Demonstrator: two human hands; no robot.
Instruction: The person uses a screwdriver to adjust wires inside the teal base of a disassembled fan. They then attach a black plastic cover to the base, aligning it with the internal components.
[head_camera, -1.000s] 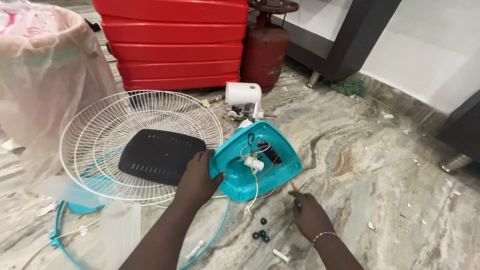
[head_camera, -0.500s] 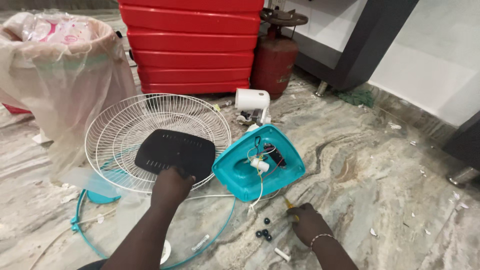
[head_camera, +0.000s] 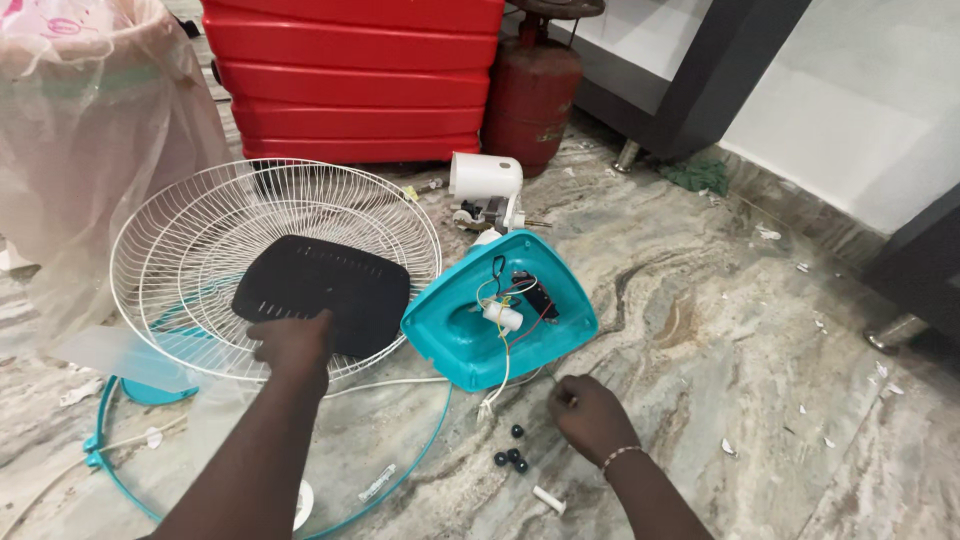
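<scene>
moving off the teal fan base (head_camera: 500, 320) at frame centre since a moment ago, the left hand (head_camera: 292, 343) now rests fingers together on the black cover (head_camera: 320, 290) inside the white grille (head_camera: 275, 265), while the right hand (head_camera: 590, 415), fingers closed on something small i cannot tell, sits by black knobs (head_camera: 510, 455), open marble floor (head_camera: 720, 380) spreading right.

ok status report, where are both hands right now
Left hand on black slotted plastic panel lying in white wire fan guard. Right hand fisted on marble floor beside upturned teal fan base. Small black knobs between hands.
</scene>
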